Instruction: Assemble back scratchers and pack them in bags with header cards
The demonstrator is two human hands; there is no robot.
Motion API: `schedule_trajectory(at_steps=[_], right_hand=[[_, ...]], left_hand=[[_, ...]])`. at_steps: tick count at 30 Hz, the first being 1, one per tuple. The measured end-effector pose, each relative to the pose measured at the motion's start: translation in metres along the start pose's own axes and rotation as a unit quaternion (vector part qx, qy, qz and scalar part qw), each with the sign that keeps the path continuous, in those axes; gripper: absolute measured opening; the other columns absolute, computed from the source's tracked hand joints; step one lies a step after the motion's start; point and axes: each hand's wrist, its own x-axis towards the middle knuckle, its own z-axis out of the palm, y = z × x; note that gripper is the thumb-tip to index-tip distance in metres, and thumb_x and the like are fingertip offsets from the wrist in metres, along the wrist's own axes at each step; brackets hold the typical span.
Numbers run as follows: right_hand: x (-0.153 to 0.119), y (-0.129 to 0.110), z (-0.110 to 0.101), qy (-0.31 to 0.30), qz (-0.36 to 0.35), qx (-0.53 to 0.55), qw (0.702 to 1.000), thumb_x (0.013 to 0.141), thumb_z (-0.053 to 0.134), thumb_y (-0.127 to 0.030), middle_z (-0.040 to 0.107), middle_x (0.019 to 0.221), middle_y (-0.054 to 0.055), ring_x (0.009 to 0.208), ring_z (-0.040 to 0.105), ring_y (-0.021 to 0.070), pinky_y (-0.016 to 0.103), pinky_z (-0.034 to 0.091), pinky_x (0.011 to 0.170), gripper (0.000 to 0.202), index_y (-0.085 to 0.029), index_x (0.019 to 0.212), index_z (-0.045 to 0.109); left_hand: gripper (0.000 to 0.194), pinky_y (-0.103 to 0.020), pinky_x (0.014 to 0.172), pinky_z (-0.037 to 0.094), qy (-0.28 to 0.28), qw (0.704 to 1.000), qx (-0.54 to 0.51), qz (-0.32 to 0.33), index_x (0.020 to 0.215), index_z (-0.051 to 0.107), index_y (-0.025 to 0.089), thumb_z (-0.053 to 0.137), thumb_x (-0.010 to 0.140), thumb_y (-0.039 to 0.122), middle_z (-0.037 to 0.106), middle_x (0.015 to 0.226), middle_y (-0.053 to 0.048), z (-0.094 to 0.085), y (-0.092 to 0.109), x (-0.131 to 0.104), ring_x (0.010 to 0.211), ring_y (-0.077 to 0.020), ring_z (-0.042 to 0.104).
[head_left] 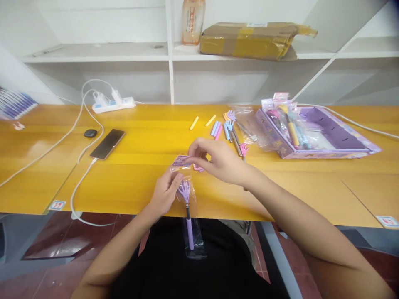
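A purple back scratcher (189, 230) with a hand-shaped head hangs upright inside a clear plastic bag (196, 249), over the table's front edge. My left hand (165, 191) pinches the upper part of this bag beside the scratcher's head. Just above, my right hand (215, 160) is closed on a small printed card (181, 160) at the bag's top. Whether the card sits inside the bag's mouth or against it, I cannot tell. A pink-edged piece (197, 167) lies partly hidden under my right hand.
Loose scratcher parts (230, 126), with coloured heads, metal rods and handle sleeves, lie beyond my right hand. A purple box (327, 153) at the right holds bagged scratchers. A phone (108, 144) on a charging cable and a power strip (114, 105) are left.
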Motion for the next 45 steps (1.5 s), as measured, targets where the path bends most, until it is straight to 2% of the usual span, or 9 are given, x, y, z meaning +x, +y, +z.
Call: schedule_trajectory(at_steps=[2, 5, 11, 18, 23, 27, 30, 36, 45], right_hand=[[0.003, -0.001, -0.001, -0.006, -0.007, -0.019, 1.0, 0.11, 0.063, -0.035, 0.068, 0.092, 0.001, 0.078, 0.061, 0.014, 0.029, 0.047, 0.074, 0.018, -0.021, 0.098, 0.061], [0.006, -0.003, -0.002, -0.015, -0.017, -0.045, 0.999, 0.11, 0.061, -0.039, 0.068, 0.096, 0.003, 0.08, 0.06, 0.0148, 0.03, 0.046, 0.076, 0.022, -0.021, 0.097, 0.061], [0.013, -0.007, -0.007, -0.028, 0.016, -0.053, 0.998, 0.109, 0.063, -0.04, 0.068, 0.094, 0.003, 0.08, 0.061, 0.0157, 0.031, 0.046, 0.077, 0.024, -0.021, 0.094, 0.061], [0.016, -0.005, -0.01, -0.069, 0.011, -0.074, 0.995, 0.104, 0.071, -0.034, 0.068, 0.096, 0.002, 0.081, 0.06, 0.0147, 0.029, 0.043, 0.075, 0.019, -0.02, 0.095, 0.064], [0.015, -0.005, -0.012, -0.121, 0.044, -0.033, 0.991, 0.102, 0.071, -0.03, 0.071, 0.09, 0.0, 0.078, 0.063, 0.0142, 0.028, 0.043, 0.071, 0.01, -0.021, 0.098, 0.067], [0.016, -0.003, -0.015, -0.09, 0.054, 0.008, 0.994, 0.098, 0.072, -0.026, 0.074, 0.09, 0.0, 0.08, 0.066, 0.0144, 0.028, 0.047, 0.074, 0.008, -0.02, 0.102, 0.069], [0.017, -0.001, -0.018, -0.069, 0.059, 0.023, 0.996, 0.098, 0.071, -0.028, 0.077, 0.094, 0.001, 0.084, 0.069, 0.0157, 0.029, 0.049, 0.076, 0.017, -0.02, 0.113, 0.075], [0.018, -0.007, -0.024, -0.09, 0.063, 0.001, 0.994, 0.099, 0.07, -0.029, 0.081, 0.106, 0.007, 0.09, 0.068, 0.0189, 0.033, 0.046, 0.079, 0.017, -0.02, 0.107, 0.081], [0.02, -0.009, -0.027, -0.118, 0.052, -0.031, 0.991, 0.101, 0.069, -0.028, 0.079, 0.102, 0.006, 0.086, 0.065, 0.0171, 0.031, 0.041, 0.076, 0.016, -0.018, 0.107, 0.08]], left_hand=[[0.049, -0.03, 0.073, 0.053, -0.01, 1.0, -0.009, -0.018, 0.127, 0.069, 0.019, 0.058, 0.107, 0.062, 0.07, 0.083, -0.001, 0.0, 0.0, 0.0, 0.074, -0.0185, 0.065], [0.044, -0.028, 0.066, 0.05, -0.021, 0.999, -0.017, -0.024, 0.119, 0.068, 0.019, 0.059, 0.107, 0.061, 0.064, 0.075, 0.002, 0.0, 0.001, -0.001, 0.066, -0.0159, 0.06], [0.04, -0.028, 0.067, 0.048, -0.023, 0.999, 0.0, -0.028, 0.11, 0.068, 0.019, 0.059, 0.106, 0.058, 0.061, 0.076, 0.002, 0.0, -0.001, -0.001, 0.068, -0.0154, 0.057], [0.043, -0.029, 0.07, 0.051, -0.029, 0.999, 0.035, -0.013, 0.106, 0.07, 0.019, 0.058, 0.106, 0.06, 0.069, 0.08, -0.001, 0.0, 0.001, 0.0, 0.072, -0.0171, 0.063], [0.045, -0.03, 0.071, 0.05, -0.035, 0.998, 0.052, -0.017, 0.099, 0.07, 0.018, 0.056, 0.106, 0.061, 0.068, 0.08, -0.002, -0.001, -0.001, 0.0, 0.073, -0.0173, 0.062], [0.044, -0.029, 0.07, 0.05, -0.051, 0.998, 0.035, -0.02, 0.11, 0.069, 0.019, 0.055, 0.107, 0.06, 0.067, 0.082, 0.0, -0.002, 0.0, -0.001, 0.071, -0.0163, 0.061], [0.042, -0.027, 0.07, 0.049, -0.051, 0.998, 0.018, -0.018, 0.117, 0.067, 0.02, 0.055, 0.108, 0.059, 0.066, 0.083, 0.001, -0.001, 0.001, -0.002, 0.072, -0.0153, 0.06], [0.038, -0.026, 0.071, 0.048, -0.053, 0.999, 0.009, -0.007, 0.122, 0.065, 0.021, 0.059, 0.108, 0.055, 0.062, 0.085, 0.002, -0.001, 0.005, -0.003, 0.072, -0.0139, 0.058], [0.039, -0.028, 0.073, 0.049, -0.066, 0.998, -0.013, -0.003, 0.122, 0.065, 0.02, 0.06, 0.107, 0.055, 0.067, 0.089, 0.0, -0.001, 0.005, -0.002, 0.076, -0.0161, 0.061]])
